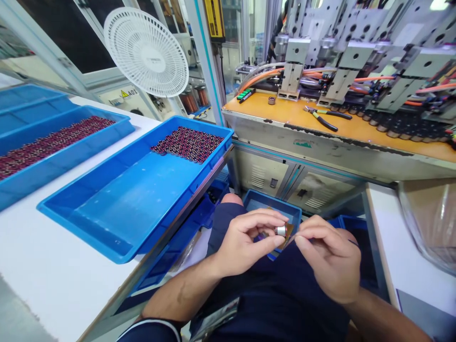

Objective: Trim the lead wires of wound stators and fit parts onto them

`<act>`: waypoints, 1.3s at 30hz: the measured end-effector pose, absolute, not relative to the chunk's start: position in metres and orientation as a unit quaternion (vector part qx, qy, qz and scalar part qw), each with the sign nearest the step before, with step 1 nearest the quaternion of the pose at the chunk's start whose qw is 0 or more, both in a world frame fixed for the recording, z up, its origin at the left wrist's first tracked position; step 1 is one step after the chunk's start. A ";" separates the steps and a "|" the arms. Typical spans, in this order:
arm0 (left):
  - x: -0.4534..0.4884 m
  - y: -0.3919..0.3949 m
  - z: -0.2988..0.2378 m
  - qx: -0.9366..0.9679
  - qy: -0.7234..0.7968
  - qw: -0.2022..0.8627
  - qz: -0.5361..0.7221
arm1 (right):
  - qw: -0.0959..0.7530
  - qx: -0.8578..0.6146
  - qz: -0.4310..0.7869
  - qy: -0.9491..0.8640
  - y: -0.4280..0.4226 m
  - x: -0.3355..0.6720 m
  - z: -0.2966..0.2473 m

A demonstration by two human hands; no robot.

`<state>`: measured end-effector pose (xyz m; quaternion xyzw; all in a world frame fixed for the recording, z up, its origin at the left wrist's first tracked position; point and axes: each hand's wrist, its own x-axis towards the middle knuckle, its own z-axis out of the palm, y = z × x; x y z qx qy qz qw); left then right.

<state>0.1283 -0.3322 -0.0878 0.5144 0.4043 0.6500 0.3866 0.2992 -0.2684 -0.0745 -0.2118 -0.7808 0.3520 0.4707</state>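
Observation:
Over my lap, my left hand is closed, pinching a small silver cylinder with dark ends between thumb and fingers. Close by on the right, my right hand has its thumb and forefinger pressed together. A thin, pale sliver seems to run from those fingertips toward the cylinder; what it is stays too small to tell. Below both hands sits a blue bin with a brownish piece inside, partly hidden by my fingers.
On the left, a blue tray holds many small dark-red parts at its far end. Another blue tray stands beyond it. Pliers and pens lie on the orange machine bench. A white fan stands behind.

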 end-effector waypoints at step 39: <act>0.075 -0.329 -0.088 0.572 0.478 0.173 0.644 | 0.136 -0.402 -0.102 -0.900 0.033 0.240 0.005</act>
